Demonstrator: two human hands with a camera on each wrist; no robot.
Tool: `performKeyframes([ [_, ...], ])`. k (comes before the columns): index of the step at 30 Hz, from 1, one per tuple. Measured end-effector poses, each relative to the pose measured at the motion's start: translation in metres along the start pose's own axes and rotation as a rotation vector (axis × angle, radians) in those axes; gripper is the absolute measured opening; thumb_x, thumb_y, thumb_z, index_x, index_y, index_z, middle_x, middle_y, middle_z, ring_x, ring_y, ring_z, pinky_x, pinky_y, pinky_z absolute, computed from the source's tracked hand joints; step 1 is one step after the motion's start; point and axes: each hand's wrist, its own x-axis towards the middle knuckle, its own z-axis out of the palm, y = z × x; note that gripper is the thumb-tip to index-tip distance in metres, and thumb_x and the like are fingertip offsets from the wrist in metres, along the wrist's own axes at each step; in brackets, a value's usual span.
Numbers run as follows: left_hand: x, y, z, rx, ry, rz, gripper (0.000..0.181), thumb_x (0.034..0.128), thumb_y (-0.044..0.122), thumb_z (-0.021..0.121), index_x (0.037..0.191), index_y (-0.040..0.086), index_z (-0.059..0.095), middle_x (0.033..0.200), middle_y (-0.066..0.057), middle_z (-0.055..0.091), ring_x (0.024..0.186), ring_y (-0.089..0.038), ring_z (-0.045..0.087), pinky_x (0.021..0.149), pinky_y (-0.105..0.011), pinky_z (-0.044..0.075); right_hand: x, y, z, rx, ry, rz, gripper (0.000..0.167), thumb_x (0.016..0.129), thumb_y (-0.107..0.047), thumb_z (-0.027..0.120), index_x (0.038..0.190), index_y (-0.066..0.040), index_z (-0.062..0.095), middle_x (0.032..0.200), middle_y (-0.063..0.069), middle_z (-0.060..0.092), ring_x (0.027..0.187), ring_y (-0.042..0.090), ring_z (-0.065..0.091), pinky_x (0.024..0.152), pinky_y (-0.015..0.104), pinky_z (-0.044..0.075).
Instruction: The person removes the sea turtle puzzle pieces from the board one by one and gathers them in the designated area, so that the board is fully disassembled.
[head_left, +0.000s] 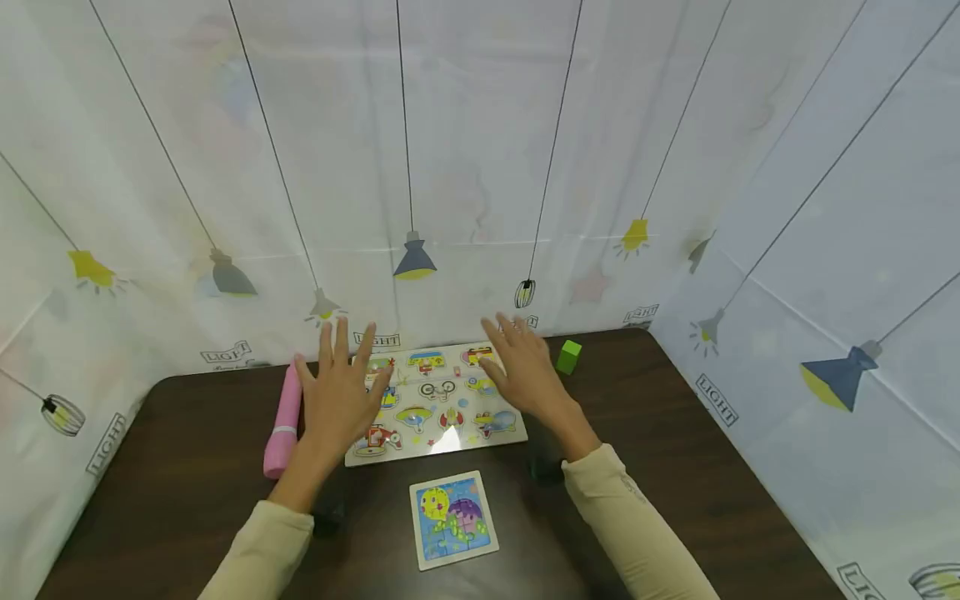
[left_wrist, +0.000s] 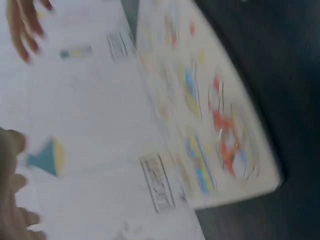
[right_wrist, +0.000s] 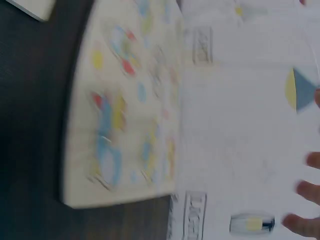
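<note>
Head: shows left hand (head_left: 337,408) and right hand (head_left: 528,375) spread wide, gripping nothing, above the far puzzle board (head_left: 469,419). Left wrist: shows fingers (left_wrist: 19,184) clear of the board. Right wrist: shows likewise; suggests possible dislodging of pieces (right_wrist: 107,142) by a low sweep.

Glare spots the puzzle board (head_left: 441,406) — both wrist views blurred.

Lamp-printed white sheeting (head_left: 480,150), dark table (head_left: 187,458)
</note>
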Motion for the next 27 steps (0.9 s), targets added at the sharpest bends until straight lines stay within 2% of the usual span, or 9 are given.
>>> performKeyframes([
  [3, -0.05, 0.02, 0.0, -0.091, -0.064, 0.086, 0.069, 0.0982, 0.034, 0.068, 0.159, 0.018, 0.039, 0.164, -0.024, 0.026, 0.152, -0.044, 0.021, 0.111, -0.075, 0.024, -0.023, -0.021, 0.013, 0.095, -0.178, -0.182, 0.049, 0.103, -0.024, 0.063, 0.147, -0.003, 0.053, 0.144, 0.019, 0.057, 0.135, 0.038, 0.051, 0.109, 0.057, 0.041],
  [5, -0.085, 0.032, 0.004, -0.144, -0.156, 0.118, 0.07, 0.0949, 0.031, 0.074, 0.157, 0.021, 0.044, 0.162, -0.026, 0.03, 0.149, -0.046, 0.027, 0.109, -0.072, 0.03, -0.039, -0.034, 0.023, 0.151, -0.326, -0.268, 0.041, 0.102, -0.02, 0.065, 0.139, -0.003, 0.061, 0.135, 0.014, 0.064, 0.127, 0.031, 0.058, 0.108, 0.049, 0.046],
  [8, -0.129, 0.042, 0.013, -0.172, -0.336, 0.12, 0.068, 0.0931, 0.035, 0.076, 0.155, 0.029, 0.047, 0.16, -0.029, 0.032, 0.147, -0.049, 0.029, 0.106, -0.073, 0.034, -0.058, -0.052, 0.039, 0.18, -0.5, -0.351, 0.034, 0.102, -0.015, 0.065, 0.135, -0.005, 0.065, 0.131, 0.008, 0.068, 0.123, 0.024, 0.061, 0.106, 0.04, 0.048],
  [11, -0.158, 0.045, 0.025, -0.154, -0.492, 0.104, 0.066, 0.0936, 0.044, 0.073, 0.154, 0.036, 0.047, 0.16, -0.029, 0.03, 0.147, -0.05, 0.028, 0.102, -0.077, 0.033, -0.07, -0.066, 0.054, 0.153, -0.575, -0.374, 0.036, 0.102, -0.016, 0.064, 0.137, -0.009, 0.064, 0.135, 0.004, 0.066, 0.125, 0.02, 0.059, 0.106, 0.037, 0.048],
  [13, -0.169, 0.045, 0.034, -0.144, -0.559, 0.111, 0.067, 0.0941, 0.05, 0.07, 0.155, 0.038, 0.045, 0.161, -0.029, 0.03, 0.147, -0.049, 0.028, 0.101, -0.079, 0.033, -0.075, -0.071, 0.06, 0.126, -0.592, -0.371, 0.037, 0.103, -0.017, 0.063, 0.139, -0.011, 0.063, 0.137, 0.003, 0.064, 0.126, 0.02, 0.058, 0.106, 0.038, 0.048],
  [16, -0.176, 0.045, 0.045, -0.143, -0.6, 0.119, 0.069, 0.0939, 0.056, 0.066, 0.156, 0.04, 0.042, 0.161, -0.028, 0.029, 0.148, -0.048, 0.027, 0.102, -0.08, 0.03, -0.08, -0.075, 0.066, 0.091, -0.604, -0.35, 0.039, 0.103, -0.02, 0.063, 0.142, -0.015, 0.061, 0.139, 0.002, 0.062, 0.124, 0.02, 0.057, 0.103, 0.04, 0.049],
  [21, -0.181, 0.046, 0.048, -0.127, -0.61, 0.124, 0.07, 0.0929, 0.059, 0.065, 0.156, 0.036, 0.044, 0.162, -0.026, 0.029, 0.149, -0.046, 0.027, 0.104, -0.08, 0.026, -0.085, -0.08, 0.067, 0.085, -0.611, -0.367, 0.04, 0.102, -0.024, 0.065, 0.142, -0.018, 0.062, 0.133, 0.001, 0.064, 0.112, 0.016, 0.058, 0.094, 0.034, 0.052],
  [27, -0.189, 0.051, 0.044, -0.136, -0.617, 0.151, 0.065, 0.0931, 0.054, 0.068, 0.153, 0.035, 0.049, 0.161, -0.027, 0.032, 0.148, -0.047, 0.028, 0.103, -0.08, 0.027, -0.089, -0.078, 0.062, 0.026, -0.622, -0.492, 0.038, 0.102, -0.026, 0.066, 0.14, -0.023, 0.064, 0.123, 0.0, 0.063, 0.1, 0.011, 0.055, 0.083, 0.025, 0.051],
])
